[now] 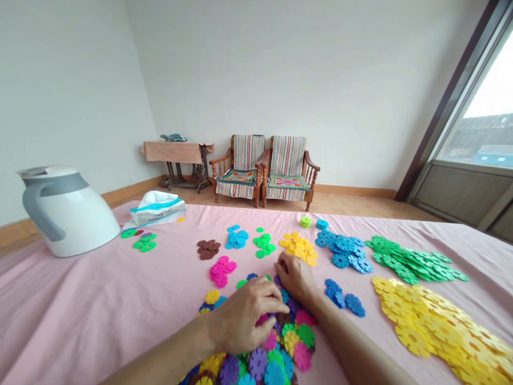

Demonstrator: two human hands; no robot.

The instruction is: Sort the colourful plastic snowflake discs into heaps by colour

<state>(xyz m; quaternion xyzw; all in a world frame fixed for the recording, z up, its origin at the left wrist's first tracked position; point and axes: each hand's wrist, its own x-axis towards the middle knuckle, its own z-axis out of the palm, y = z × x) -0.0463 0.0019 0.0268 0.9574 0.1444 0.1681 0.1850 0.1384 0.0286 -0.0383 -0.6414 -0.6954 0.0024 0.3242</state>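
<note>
My left hand [249, 314] is over a heaped pile of mixed-colour flower-shaped plastic discs [256, 363], palm down. Its fingers are bent, and a gap shows between thumb and forefinger, with pink visible there. Beyond it, my right hand [297, 275] rests at the far edge of that pile, just in front of a small group of yellow discs [300, 247]. The right fingers curl under, so their tips and anything between them are hidden. Small groups of pink discs [222, 271], brown discs [208, 249], light-blue discs [236, 238] and green discs [263, 246] lie ahead.
On the right are blue discs [347, 250], spread green discs [417, 262] and a long heap of yellow discs [444, 326]. A white kettle [80, 214] and a tissue box [158, 209] stand left on the pink cloth [160, 299]. Two armchairs [264, 171] are beyond.
</note>
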